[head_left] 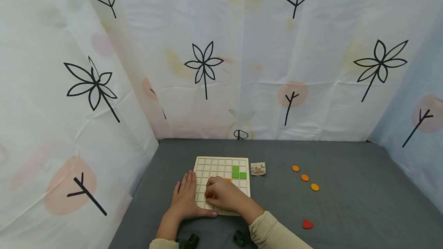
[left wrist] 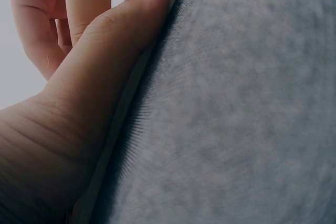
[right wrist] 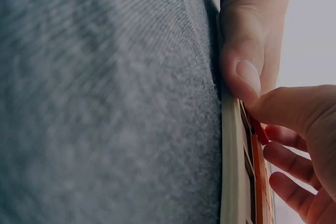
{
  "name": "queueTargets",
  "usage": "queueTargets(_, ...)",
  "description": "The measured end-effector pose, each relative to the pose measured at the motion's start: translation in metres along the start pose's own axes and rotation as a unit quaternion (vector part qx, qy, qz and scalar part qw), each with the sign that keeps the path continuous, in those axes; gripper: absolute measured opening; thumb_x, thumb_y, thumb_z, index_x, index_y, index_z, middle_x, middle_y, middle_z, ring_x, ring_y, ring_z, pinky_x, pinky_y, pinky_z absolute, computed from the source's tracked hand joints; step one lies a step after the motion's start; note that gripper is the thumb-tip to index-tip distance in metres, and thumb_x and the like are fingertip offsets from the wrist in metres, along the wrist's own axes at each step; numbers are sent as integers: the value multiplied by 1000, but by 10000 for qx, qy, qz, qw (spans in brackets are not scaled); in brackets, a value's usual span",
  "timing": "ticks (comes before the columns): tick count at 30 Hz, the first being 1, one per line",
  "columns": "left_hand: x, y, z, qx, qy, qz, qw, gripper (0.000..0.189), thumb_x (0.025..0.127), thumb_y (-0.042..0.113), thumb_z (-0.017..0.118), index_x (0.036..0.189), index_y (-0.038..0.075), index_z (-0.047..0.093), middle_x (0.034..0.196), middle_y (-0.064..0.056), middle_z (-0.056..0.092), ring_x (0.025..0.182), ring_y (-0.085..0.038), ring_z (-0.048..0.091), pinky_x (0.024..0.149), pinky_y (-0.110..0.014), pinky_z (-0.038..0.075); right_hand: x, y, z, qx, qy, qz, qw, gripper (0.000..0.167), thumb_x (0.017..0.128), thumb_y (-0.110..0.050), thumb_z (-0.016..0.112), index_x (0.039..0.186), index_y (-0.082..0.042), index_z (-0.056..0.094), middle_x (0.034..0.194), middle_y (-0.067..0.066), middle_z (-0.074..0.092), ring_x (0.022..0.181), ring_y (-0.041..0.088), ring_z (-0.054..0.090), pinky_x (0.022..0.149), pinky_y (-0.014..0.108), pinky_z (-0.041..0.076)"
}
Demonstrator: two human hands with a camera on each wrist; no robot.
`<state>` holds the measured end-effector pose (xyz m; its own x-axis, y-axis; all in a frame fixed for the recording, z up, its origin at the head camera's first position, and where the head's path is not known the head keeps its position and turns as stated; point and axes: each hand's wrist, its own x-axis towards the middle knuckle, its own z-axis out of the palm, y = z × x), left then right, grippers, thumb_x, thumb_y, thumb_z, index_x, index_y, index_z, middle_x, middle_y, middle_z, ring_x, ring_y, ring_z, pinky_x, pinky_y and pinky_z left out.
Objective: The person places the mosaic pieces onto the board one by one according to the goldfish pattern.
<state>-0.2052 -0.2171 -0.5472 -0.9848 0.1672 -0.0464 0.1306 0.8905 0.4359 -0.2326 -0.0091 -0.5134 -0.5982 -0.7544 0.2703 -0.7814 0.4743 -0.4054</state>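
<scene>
In the lower middle of the head view, a gridded board [head_left: 211, 168] is being braced by the left hand [head_left: 185, 200], straight fingers along its left edge and thumb at its bottom edge, apparently against sliding. Over its lower left cells, a red piece [right wrist: 261, 134] is being pinched by the right hand [head_left: 226, 195], probably for fine control. Green squares [head_left: 235, 175] are being seated upper right; just beside, a card [head_left: 258, 168] is being displayed, perhaps for easy viewing.
</scene>
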Motion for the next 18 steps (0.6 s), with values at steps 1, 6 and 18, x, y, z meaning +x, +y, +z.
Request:
queueTargets(1,0,0,0,12,-8,-6,10000,167,54,94,81,171,4,3,180,-17,2,167,-38,4,131,-65,5,0,0,0,16,10,-1,10000,5,96,-15,80,96,-18,84,102,-6,67,90,2,57,79,11,50)
queueTargets(6,2,-1,0,-23,-19,-8,10000,167,54,92,83,171,4,3,180,-17,3,167,-39,4,131,-66,6,1,-1,-1,-9,-15,29,10000,8,96,-14,79,91,-19,83,100,-7,68,87,1,56,76,9,49)
queueTargets(18,-1,0,0,-140,102,65,9998,167,53,90,85,171,3,6,179,-19,6,167,-41,7,130,-67,8,-1,-2,-3,377,-183,115,9991,11,98,-7,76,93,-14,82,102,-4,69,83,1,58,74,11,49)
